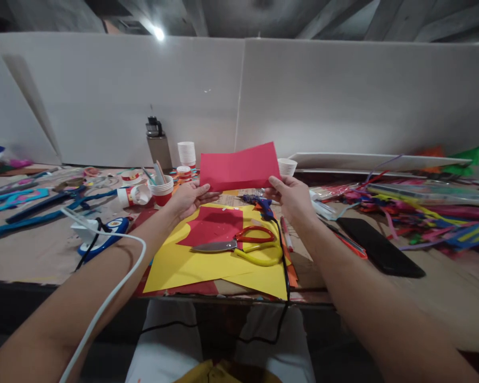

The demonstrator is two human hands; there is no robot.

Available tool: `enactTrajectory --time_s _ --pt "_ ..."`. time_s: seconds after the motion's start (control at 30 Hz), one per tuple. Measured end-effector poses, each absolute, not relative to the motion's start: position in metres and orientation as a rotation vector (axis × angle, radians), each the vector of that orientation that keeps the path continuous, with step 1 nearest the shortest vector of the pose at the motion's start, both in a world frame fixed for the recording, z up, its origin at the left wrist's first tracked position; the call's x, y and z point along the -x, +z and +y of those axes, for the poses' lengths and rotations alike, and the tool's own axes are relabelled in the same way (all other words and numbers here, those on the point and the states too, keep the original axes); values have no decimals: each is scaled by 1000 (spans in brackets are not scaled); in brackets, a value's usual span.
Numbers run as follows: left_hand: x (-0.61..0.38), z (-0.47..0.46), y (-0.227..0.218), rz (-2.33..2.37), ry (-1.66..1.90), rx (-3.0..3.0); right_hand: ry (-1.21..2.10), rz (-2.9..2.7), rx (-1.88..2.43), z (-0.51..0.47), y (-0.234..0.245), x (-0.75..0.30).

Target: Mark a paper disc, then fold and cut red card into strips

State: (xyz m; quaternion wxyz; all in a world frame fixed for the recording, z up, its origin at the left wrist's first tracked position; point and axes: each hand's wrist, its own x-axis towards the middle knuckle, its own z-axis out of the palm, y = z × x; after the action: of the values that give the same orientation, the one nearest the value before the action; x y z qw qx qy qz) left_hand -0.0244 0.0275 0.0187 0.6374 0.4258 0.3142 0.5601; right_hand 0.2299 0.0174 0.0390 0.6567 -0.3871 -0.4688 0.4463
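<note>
A red sheet of paper, wide and slightly bent along its length, is held up above the table between both hands. My left hand pinches its lower left corner, thumb on the front. At the lower right corner my right hand grips it the same way. Below lie yellow paper sheets with a smaller red paper piece on top. Scissors with one red and one yellow handle rest across them, blades pointing left. A blue glue gun lies behind, near my right hand.
A power strip with a plugged-in charger sits at left; its white cable crosses my left forearm. Paper cups and a bottle stand behind. At right are a black phone and colourful strips.
</note>
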Motion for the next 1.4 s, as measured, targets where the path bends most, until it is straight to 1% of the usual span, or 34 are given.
enactTrajectory --time_s 0.1,0.2,0.37,0.5,0.7,0.87,1.1,1.27,1.4 --pt "21 26 16 723 1291 -962 1137 -1103 763 15 34 -220" --pt "16 24 13 701 1279 -971 1260 -1125 799 13 27 -210" --pt "8 18 12 665 1228 -1019 1276 -1109 855 11 18 -202" --pt "6 16 13 640 1209 -1029 1298 -1066 862 9 20 -202" --pt "10 15 13 502 1118 -1018 1279 -1006 895 4 26 -201" --pt "9 15 17 519 1031 -914 1229 -977 939 8 23 -203" --pt "5 14 17 569 1139 -862 1164 -988 961 8 19 -199" --pt "1 10 18 559 1143 -941 1115 -1012 964 7 19 -197" --pt "-6 9 14 678 1199 -1001 1093 -1037 969 6 19 -193"
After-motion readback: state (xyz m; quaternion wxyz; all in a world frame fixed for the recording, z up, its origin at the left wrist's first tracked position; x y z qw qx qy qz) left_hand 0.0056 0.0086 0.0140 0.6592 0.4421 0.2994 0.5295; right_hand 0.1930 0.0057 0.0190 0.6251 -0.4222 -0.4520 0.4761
